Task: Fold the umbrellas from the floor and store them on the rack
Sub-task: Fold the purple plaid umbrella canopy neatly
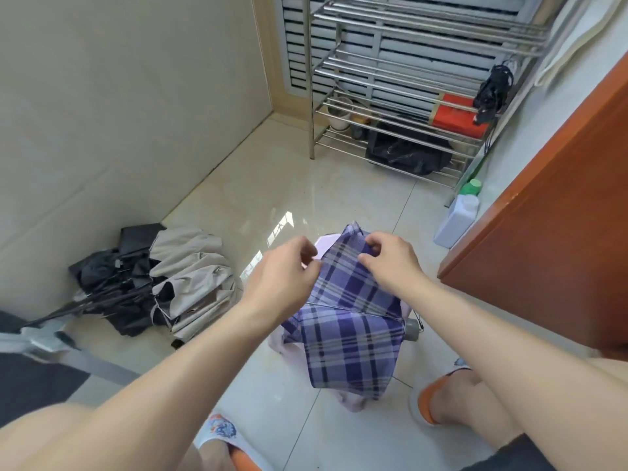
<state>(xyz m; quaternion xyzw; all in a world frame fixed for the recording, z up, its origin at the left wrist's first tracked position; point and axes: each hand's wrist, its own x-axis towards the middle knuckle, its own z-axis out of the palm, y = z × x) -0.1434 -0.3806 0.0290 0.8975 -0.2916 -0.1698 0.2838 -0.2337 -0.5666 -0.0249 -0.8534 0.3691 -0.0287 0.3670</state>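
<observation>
A purple plaid umbrella (353,334) is held over the floor between my knees, collapsed with its cloth loose and a grey handle end showing at its right. My left hand (282,277) pinches the cloth's left edge near the top. My right hand (387,260) pinches a fold at the top right. Pale pink fabric shows under the plaid cloth. A heap of black and beige umbrellas (163,283) lies on the floor by the left wall. The steel rack (401,83) stands against the far wall.
The rack's lower shelves hold a red box (455,117), a white pot (339,113) and a black bag (407,153). A white bottle with a green cap (458,219) stands by an orange-brown door (560,232) on the right. Glossy floor tiles lie between me and the rack.
</observation>
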